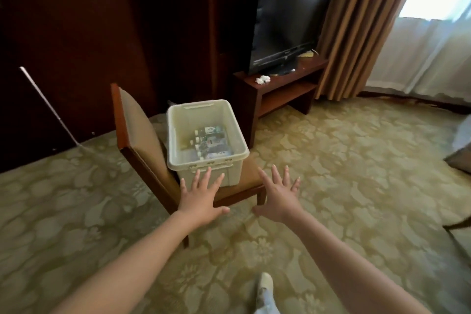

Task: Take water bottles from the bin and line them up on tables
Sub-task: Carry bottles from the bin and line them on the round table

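Our shoe [265, 283] shows lowest, on the carpet [344, 173], with both bare forearms reaching out above it. Left hand [201, 199] and right hand [279, 199] are spread, fingers apart, holding nothing, before the bin [240, 139]; we cannot tell whether the left touches it. Bottles [210, 144] lie on their sides in the bin, which sits on a chair [137, 130].

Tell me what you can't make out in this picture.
Head view:
- Water bottles in the bin: blurred and overlapping, so their count and labels cannot be read.
- Crumpled white thing on the TV stand: too small to identify.
- Padded object at the right: cut off by the frame edge.
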A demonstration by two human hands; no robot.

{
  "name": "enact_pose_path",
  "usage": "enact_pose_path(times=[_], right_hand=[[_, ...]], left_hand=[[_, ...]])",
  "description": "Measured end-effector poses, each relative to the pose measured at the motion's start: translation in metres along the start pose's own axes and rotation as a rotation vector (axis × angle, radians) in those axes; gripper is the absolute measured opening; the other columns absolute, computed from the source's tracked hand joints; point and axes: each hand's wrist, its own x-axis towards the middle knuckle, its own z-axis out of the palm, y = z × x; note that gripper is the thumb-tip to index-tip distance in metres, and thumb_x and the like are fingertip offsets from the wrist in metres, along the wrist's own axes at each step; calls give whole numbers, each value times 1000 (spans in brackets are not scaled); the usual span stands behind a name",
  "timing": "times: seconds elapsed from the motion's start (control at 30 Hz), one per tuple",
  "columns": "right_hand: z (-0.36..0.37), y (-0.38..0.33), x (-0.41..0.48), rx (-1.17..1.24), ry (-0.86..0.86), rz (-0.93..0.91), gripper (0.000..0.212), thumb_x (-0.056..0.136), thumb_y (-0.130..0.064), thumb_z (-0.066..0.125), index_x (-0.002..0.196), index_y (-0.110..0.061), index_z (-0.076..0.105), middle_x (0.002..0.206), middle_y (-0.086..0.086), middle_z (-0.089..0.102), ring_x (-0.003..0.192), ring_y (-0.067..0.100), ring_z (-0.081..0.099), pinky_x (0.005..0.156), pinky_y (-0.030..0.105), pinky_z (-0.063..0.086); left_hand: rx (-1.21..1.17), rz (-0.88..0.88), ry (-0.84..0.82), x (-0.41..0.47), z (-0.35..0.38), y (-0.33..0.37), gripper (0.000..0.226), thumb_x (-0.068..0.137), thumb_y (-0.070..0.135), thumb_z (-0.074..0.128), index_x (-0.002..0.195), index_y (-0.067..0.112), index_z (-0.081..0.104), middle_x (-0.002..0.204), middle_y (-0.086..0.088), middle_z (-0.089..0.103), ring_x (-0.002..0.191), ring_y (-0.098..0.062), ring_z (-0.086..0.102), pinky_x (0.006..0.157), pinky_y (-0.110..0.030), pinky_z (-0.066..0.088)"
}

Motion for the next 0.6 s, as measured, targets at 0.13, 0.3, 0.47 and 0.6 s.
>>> enact_pose_path(times=[0.13, 0.3, 0.47, 0.6], right_hand=[[-31, 1, 84, -47, -24, -132, 111, 79, -53, 71, 157, -37, -7, 165, 8, -17, 146, 39, -29, 113, 66, -18], [-55, 3, 170, -122, -58, -258, 109, 78, -55, 69, 156, -39, -7, 166, 6, -17, 147, 37, -28, 114, 65, -17], [-47, -2, 231, -169, -135, -334, 107, 79, -54, 65, 156, -40, -8, 165, 4, -18, 146, 36, -30, 115, 65, -17], [-40, -11, 276, -195, -181, -381, 105, 83, -54, 64, 156, -38, -9, 165, 5, -20, 146, 37, -30, 114, 66, -16]], left_hand=[[-76, -125, 5, 57, -19, -7, 96, 85, 70, 51, 152, 42, -11, 162, 0, -22, 149, -28, -19, 115, -62, -5], [-141, -279, 20, 113, -35, -14, 94, 85, 70, 51, 152, 43, -9, 163, 0, -19, 149, -26, -19, 117, -62, -4], [-176, -387, -19, 145, -31, -23, 93, 85, 71, 48, 152, 42, -8, 163, 0, -19, 149, -26, -19, 117, -62, -5], [-183, -432, -58, 178, -29, -41, 91, 86, 72, 46, 153, 40, -6, 163, 0, -19, 149, -26, -18, 116, -61, -5]])
